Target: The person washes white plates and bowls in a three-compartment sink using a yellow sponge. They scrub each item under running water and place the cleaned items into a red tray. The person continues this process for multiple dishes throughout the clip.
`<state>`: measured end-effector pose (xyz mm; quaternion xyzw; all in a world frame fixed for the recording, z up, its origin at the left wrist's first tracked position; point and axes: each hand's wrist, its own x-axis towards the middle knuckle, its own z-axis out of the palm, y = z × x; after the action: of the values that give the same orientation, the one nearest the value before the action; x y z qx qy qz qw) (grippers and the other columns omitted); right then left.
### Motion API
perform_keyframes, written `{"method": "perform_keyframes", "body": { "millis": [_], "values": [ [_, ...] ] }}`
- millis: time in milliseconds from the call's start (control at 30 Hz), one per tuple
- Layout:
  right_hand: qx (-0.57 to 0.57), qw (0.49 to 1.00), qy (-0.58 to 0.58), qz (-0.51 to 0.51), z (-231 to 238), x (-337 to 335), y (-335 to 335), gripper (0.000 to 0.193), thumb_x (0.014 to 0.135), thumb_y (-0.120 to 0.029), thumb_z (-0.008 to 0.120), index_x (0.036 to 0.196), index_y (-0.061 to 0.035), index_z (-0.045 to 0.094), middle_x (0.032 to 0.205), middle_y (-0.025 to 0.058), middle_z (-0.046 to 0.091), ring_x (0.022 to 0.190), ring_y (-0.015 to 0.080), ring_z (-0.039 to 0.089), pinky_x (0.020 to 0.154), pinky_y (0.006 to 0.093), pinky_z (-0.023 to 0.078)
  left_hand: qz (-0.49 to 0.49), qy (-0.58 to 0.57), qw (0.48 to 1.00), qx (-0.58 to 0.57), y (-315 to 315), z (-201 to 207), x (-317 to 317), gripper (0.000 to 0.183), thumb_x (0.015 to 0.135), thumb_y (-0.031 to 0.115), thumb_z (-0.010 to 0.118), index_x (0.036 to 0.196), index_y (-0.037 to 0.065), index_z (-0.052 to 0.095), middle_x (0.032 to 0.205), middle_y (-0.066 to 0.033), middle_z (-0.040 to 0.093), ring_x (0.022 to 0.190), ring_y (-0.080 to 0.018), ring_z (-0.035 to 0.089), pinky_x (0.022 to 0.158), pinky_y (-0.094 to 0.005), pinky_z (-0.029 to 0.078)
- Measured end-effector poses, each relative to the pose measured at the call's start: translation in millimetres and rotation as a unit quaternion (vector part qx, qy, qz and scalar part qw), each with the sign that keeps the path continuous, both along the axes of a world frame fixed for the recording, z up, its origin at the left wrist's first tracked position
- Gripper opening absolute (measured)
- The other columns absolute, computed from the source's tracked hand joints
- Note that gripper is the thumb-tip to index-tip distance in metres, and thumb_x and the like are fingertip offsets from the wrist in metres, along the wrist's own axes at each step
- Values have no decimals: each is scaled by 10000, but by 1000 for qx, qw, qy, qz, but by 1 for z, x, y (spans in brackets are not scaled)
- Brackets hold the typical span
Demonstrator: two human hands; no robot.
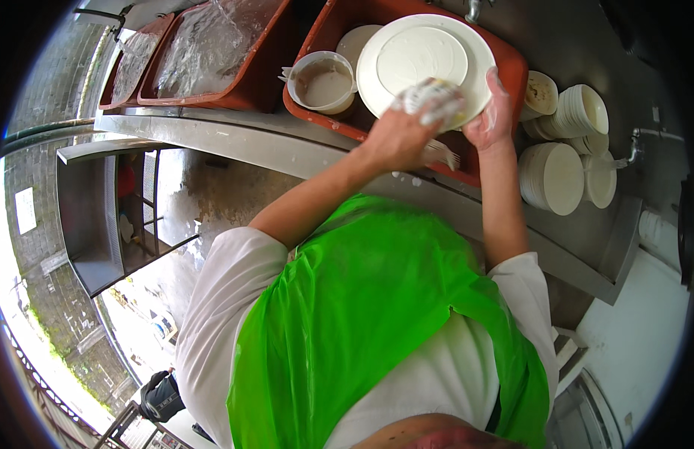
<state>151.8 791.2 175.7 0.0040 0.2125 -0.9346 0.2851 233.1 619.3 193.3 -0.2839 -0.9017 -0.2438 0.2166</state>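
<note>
My right hand [493, 112] grips a round white plate [384, 49] at its right edge, the thumb up along the rim. The plate is tilted above a red-brown plastic tub [511, 67], and a raised ring shows on its upturned face. My left hand [403, 138] is closed on a foamy sponge [434, 101], pressed against the plate's lower part and slightly blurred. Beside the plate, in the tub, sits a clear plastic container [321, 84] with cloudy liquid. Another white plate [356, 43] is partly hidden behind. Fork-like tines [443, 155] show below my left hand.
To the left, two more red-brown tubs hold water; the larger tub [212, 56] is churning under a stream. Stacked white plates [560, 179] and white bowls [582, 111] stand at the right, near a tap [631, 153]. The metal counter's edge [242, 146] runs in front of me.
</note>
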Motion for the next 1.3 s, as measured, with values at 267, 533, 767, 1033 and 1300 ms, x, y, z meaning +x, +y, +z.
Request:
{"method": "perform_keyframes", "body": {
  "millis": [267,533,767,1033,1300],
  "values": [
    [537,726,288,318,-109,-10,-30,638,947,-605,399,1275,-88,580,1273,167,589,1072,293,594,903,430,482,272,-24,740,615,-207,-24,-41,246,833,46,655,1067,-14,607,940,-107,682,891,-258,669,745,-344,537],
    [713,500,394,293,-148,28,-5,532,793,-471,672,1066,-42,515,1027,251,611,961,415,599,825,445,483,217,-354,740,529,-209,-82,-54,382,934,300,539,1146,-13,587,959,-148,661,738,-266,654,671,-383,524],
    [677,558,457,148,-99,46,20,384,858,-223,621,1189,-62,510,990,222,604,977,348,609,850,417,465,187,-507,800,-261,-172,-154,-122,385,862,328,594,1063,8,666,1060,-143,679,901,-283,670,746,-384,534],
    [278,959,2,-61,-21,75,65,554,974,-318,530,1370,46,400,1324,149,530,1206,249,532,1025,392,418,135,-233,958,104,-94,-38,-75,320,868,263,621,1118,68,666,1096,-164,664,972,-318,648,825,-391,511],
    [96,988,-11,-123,-39,92,45,713,657,-11,464,1363,37,379,1251,189,540,1154,335,555,1007,481,470,-169,-82,982,32,4,-42,4,496,828,105,619,1319,116,549,1373,-158,506,1287,-364,454,1055,-486,394]
  ]
}}
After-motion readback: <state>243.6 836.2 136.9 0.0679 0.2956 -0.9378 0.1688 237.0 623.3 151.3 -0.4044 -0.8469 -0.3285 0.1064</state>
